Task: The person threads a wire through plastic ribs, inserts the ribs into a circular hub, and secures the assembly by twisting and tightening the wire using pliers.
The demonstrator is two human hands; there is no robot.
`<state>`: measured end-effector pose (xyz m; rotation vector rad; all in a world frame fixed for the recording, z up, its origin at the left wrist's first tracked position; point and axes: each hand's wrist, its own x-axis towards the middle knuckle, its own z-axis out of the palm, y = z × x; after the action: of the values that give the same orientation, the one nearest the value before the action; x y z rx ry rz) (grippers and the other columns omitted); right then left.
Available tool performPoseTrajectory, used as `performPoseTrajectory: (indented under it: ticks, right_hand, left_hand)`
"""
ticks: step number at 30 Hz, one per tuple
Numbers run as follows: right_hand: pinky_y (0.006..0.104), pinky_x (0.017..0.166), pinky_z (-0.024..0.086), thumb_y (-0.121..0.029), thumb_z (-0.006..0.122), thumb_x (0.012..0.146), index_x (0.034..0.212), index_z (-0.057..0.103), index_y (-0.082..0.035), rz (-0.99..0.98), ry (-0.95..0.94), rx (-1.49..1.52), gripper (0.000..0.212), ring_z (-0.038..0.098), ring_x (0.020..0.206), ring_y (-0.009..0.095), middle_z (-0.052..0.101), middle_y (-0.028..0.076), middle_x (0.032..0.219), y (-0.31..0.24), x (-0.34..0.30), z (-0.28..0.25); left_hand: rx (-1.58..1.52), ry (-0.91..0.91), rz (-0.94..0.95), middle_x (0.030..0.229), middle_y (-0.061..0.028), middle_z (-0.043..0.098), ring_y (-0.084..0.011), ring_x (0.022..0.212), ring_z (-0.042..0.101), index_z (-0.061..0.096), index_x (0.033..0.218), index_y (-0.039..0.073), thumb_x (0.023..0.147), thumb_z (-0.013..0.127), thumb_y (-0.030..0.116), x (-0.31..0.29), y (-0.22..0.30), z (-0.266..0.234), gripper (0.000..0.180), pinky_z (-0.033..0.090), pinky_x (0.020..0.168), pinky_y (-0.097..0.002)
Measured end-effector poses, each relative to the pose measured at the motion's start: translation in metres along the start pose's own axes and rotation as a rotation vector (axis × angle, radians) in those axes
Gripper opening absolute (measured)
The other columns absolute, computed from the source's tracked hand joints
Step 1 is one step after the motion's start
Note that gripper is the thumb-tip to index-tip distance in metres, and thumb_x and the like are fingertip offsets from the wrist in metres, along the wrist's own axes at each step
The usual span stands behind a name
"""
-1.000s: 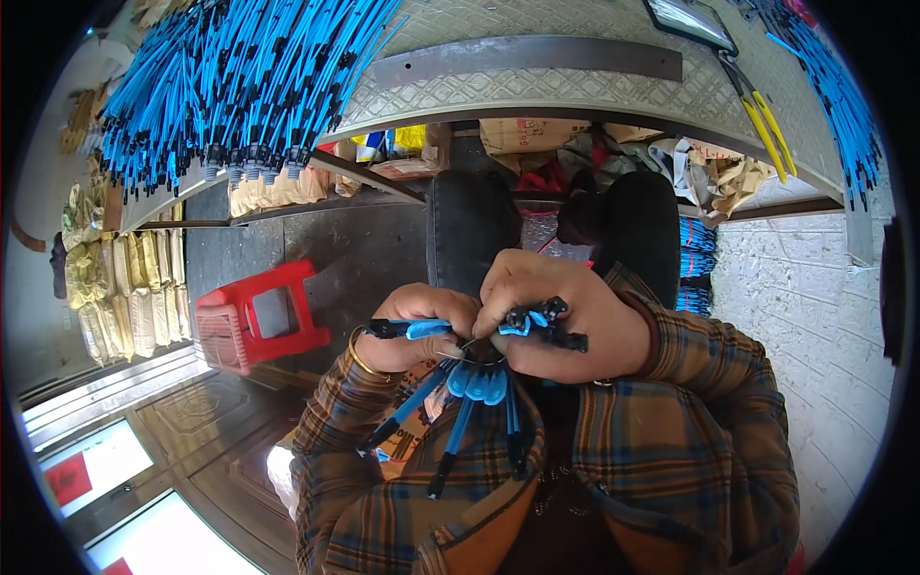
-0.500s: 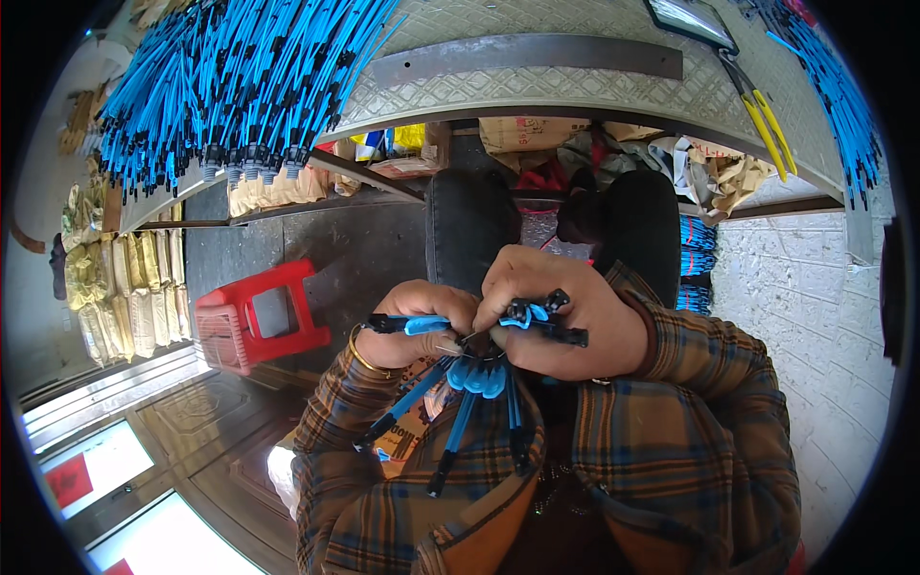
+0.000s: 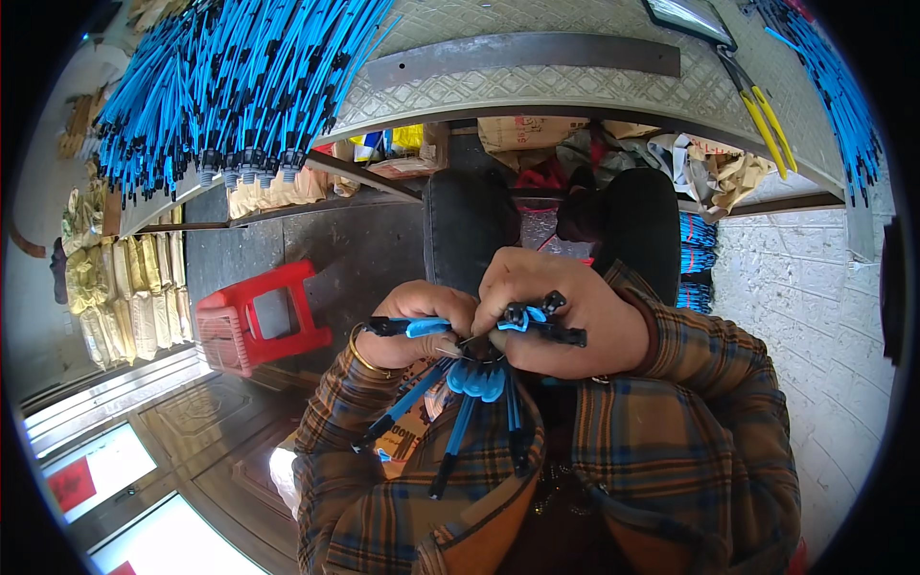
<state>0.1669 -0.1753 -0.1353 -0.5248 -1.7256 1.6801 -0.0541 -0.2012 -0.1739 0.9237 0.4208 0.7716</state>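
Observation:
Close to my body, both hands work at the hub of a ring of blue umbrella ribs (image 3: 463,422) with black ends. My left hand (image 3: 422,305) pinches near the hub, and a rib with a black end sticks out past its fingers. Between the fingertips shows a thin wire (image 3: 448,352). My right hand (image 3: 565,311) is closed on the other side of the hub, with several short blue-and-black rib ends poking out over it. The rounded blue inner ends (image 3: 476,381) fan out below the fingertips. The fingers hide the hub's middle.
A large pile of blue-and-black ribs (image 3: 249,77) overhangs the bench (image 3: 575,91) at far left. A flat metal bar (image 3: 527,56), yellow-handled shears (image 3: 762,115) and more ribs (image 3: 829,86) lie there too. A red stool (image 3: 259,316) stands on the left floor.

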Motion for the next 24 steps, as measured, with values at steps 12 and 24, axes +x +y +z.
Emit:
performPoseTrajectory:
  ticks: [12,24]
  right_hand:
    - [0.0291,0.074,0.041,-0.002,0.059,0.073,0.093,0.060,-0.005,-0.042,-0.089,-0.001,0.019,0.053,0.082,0.019,0.053,0.008,0.089,0.001,0.002,-0.003]
    - [0.0311,0.077,0.040,-0.012,0.062,0.082,0.097,0.057,-0.005,-0.145,-0.272,-0.067,0.018,0.052,0.085,0.021,0.052,0.008,0.092,0.012,0.010,-0.022]
  left_hand:
    - [0.004,-0.005,-0.077,0.079,-0.0108,0.061,-0.0170,0.072,0.059,0.058,0.082,-0.002,0.077,0.064,0.005,0.001,0.006,0.005,0.011,0.047,0.067,-0.0278]
    - [0.241,-0.053,-0.401,0.089,-0.0077,0.063,-0.0168,0.078,0.061,0.059,0.095,0.001,0.070,0.077,0.018,0.017,0.020,-0.009,0.035,0.048,0.072,-0.0276]
